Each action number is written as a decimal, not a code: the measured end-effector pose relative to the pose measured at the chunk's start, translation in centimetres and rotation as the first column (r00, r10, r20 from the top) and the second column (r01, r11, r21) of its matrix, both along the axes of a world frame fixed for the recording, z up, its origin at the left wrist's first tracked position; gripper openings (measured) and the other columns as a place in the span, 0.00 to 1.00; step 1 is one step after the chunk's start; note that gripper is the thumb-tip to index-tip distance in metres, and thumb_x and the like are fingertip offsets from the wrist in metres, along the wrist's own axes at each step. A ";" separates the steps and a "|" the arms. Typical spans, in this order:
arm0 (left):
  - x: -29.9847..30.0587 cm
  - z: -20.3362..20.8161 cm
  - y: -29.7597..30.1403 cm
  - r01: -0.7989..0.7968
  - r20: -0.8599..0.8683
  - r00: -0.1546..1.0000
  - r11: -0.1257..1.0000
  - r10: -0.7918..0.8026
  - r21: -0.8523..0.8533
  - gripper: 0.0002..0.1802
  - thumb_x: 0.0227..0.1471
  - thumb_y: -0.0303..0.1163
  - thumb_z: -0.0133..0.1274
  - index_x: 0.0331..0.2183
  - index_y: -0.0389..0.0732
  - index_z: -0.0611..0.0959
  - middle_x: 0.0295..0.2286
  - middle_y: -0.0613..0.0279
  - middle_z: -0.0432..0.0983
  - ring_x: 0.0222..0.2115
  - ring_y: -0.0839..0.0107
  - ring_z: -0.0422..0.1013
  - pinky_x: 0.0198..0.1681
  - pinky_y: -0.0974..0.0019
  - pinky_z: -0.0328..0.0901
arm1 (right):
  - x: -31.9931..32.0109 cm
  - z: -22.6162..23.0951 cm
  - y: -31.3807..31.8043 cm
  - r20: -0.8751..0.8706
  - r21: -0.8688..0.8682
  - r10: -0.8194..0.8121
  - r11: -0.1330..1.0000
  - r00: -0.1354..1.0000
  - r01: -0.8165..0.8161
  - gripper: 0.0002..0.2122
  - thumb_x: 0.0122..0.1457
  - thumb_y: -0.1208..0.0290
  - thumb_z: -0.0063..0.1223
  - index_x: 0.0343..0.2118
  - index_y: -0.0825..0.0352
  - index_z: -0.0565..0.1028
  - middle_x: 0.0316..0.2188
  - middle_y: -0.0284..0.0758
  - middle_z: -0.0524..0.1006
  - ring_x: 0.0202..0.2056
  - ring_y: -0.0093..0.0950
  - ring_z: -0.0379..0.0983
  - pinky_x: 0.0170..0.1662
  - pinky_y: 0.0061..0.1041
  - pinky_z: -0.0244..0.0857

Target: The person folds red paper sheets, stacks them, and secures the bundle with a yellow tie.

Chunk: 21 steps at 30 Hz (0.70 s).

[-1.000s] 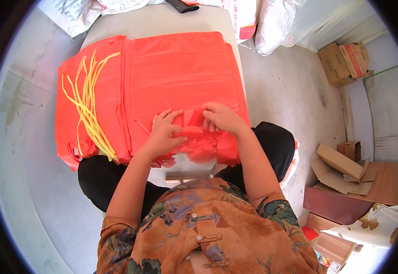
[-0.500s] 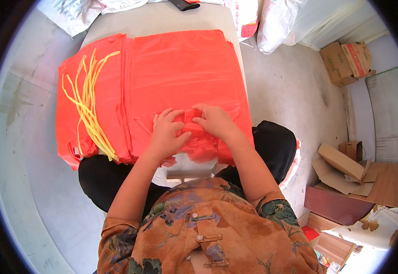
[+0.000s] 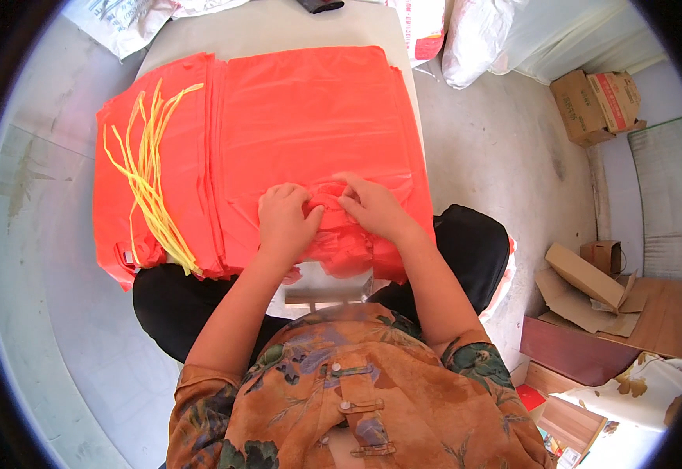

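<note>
A stack of red plastic bags (image 3: 310, 117) lies flat before me, its near edge crumpled and gathered at the middle. My left hand (image 3: 285, 223) is closed on the left side of that bunched plastic, thumb pointing inward. On its right side, my right hand (image 3: 376, 209) pinches the same gathered part between thumb and fingers. The plastic under the fingertips is partly hidden. Over a second red stack (image 3: 188, 117) on the left lies a loose bundle of yellow strips (image 3: 153, 172), clear of both hands.
The stacks rest on a pale table (image 3: 278, 27), its near side close to my black-trousered legs (image 3: 474, 250). White sacks (image 3: 478, 39) stand beyond it. A dark object (image 3: 321, 5) lies at the far edge. Cardboard boxes (image 3: 591, 105) and flattened cardboard (image 3: 583, 289) sit at the right.
My left fingers have curled in further over the bunched red plastic. The right thumb and fingers have shifted slightly on it. The yellow strips stay on their stack.
</note>
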<state>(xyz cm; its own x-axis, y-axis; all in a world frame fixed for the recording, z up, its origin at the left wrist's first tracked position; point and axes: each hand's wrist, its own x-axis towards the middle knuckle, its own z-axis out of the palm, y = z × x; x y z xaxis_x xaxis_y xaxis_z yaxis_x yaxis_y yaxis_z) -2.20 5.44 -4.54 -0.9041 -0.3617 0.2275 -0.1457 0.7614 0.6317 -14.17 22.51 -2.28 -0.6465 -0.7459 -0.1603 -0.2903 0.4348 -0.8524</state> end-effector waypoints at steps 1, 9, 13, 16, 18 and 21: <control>-0.1 0.2 0.1 -0.017 0.023 1.000 1.000 0.017 -0.007 0.13 0.43 0.35 0.65 0.30 0.40 0.81 0.33 0.58 0.78 0.42 0.52 0.71 0.49 0.50 0.63 | 0.1 0.0 0.3 -0.036 -0.029 0.022 0.999 0.999 -0.023 0.18 0.63 0.74 0.55 0.56 0.66 0.75 0.33 0.36 0.77 0.34 0.27 0.74 0.40 0.26 0.69; 0.2 -0.4 0.3 0.027 -0.070 0.997 0.996 -0.033 -0.087 0.10 0.45 0.30 0.63 0.32 0.44 0.81 0.34 0.60 0.77 0.43 0.53 0.71 0.50 0.49 0.63 | 0.6 -0.3 1.5 -0.430 -0.034 0.206 0.969 0.879 -0.243 0.19 0.54 0.69 0.63 0.49 0.63 0.79 0.56 0.37 0.72 0.52 0.39 0.72 0.54 0.35 0.70; 0.8 -0.1 -0.8 0.138 -0.045 0.989 0.988 -0.141 -0.064 0.11 0.43 0.31 0.64 0.33 0.44 0.82 0.37 0.60 0.77 0.45 0.53 0.70 0.51 0.48 0.63 | 0.7 0.5 1.2 -0.571 0.099 0.305 0.947 0.762 -0.305 0.22 0.50 0.69 0.63 0.51 0.65 0.78 0.56 0.38 0.72 0.56 0.39 0.69 0.59 0.34 0.66; 1.5 1.6 -1.2 0.234 -0.014 0.971 0.965 -0.237 -0.120 0.16 0.43 0.31 0.65 0.38 0.42 0.82 0.41 0.59 0.76 0.48 0.52 0.70 0.54 0.50 0.63 | 0.7 1.0 0.8 -0.598 0.163 0.354 0.932 0.719 -0.323 0.24 0.48 0.70 0.61 0.51 0.67 0.77 0.55 0.38 0.73 0.54 0.39 0.69 0.59 0.35 0.66; 1.7 2.4 -1.3 0.271 0.041 0.963 0.952 -0.268 -0.143 0.19 0.42 0.32 0.66 0.40 0.42 0.82 0.43 0.59 0.75 0.50 0.53 0.69 0.55 0.49 0.62 | 0.7 0.8 0.5 -0.613 0.200 0.378 0.924 0.694 -0.326 0.25 0.47 0.70 0.59 0.51 0.68 0.76 0.54 0.38 0.74 0.53 0.39 0.70 0.58 0.35 0.67; 1.7 2.6 -1.2 0.306 0.103 0.951 0.926 -0.290 -0.219 0.23 0.41 0.34 0.65 0.43 0.43 0.81 0.46 0.58 0.74 0.52 0.53 0.68 0.56 0.47 0.62 | 0.8 0.1 0.5 -0.691 0.151 0.324 0.939 0.646 -0.309 0.22 0.46 0.74 0.58 0.48 0.69 0.77 0.54 0.38 0.74 0.50 0.39 0.71 0.54 0.36 0.69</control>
